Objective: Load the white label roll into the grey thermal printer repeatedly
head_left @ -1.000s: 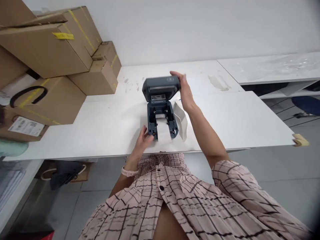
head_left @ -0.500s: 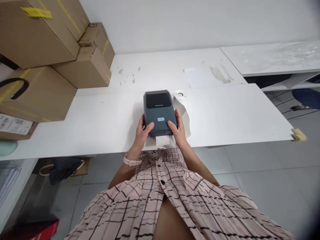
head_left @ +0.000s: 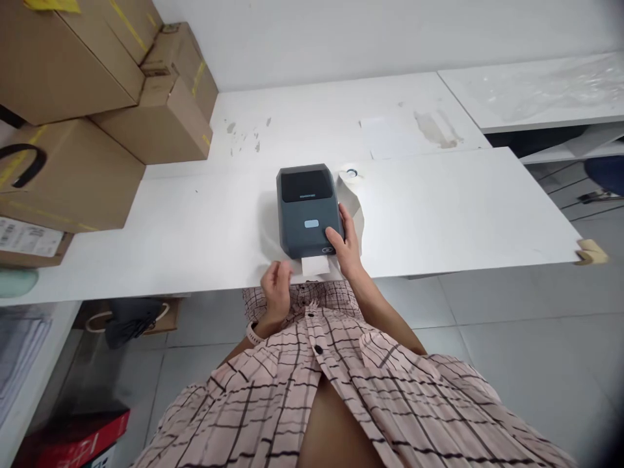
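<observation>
A dark grey label printer [head_left: 305,208] sits closed on the white table [head_left: 439,214], with a strip of white label paper [head_left: 314,265] sticking out of its front slot. My right hand [head_left: 344,246] rests on the printer's front right corner, thumb on the top beside a small button. My left hand [head_left: 275,289] hovers off the printer at the table's front edge, fingers loosely curled and holding nothing, just left of the paper strip. A white label roll [head_left: 351,188] with a loose tail lies against the printer's right side.
Stacked cardboard boxes [head_left: 88,97] fill the table's left end. A second white surface [head_left: 536,91] stands at the back right, with a blue chair [head_left: 607,175] beneath it. A tan block [head_left: 592,251] caps the table's right corner. Bags [head_left: 127,320] lie on the floor under the table.
The printer lid, open a second ago, was brought down and shut with both hands on it. Since then my left hand has come off the printer toward the table edge.
</observation>
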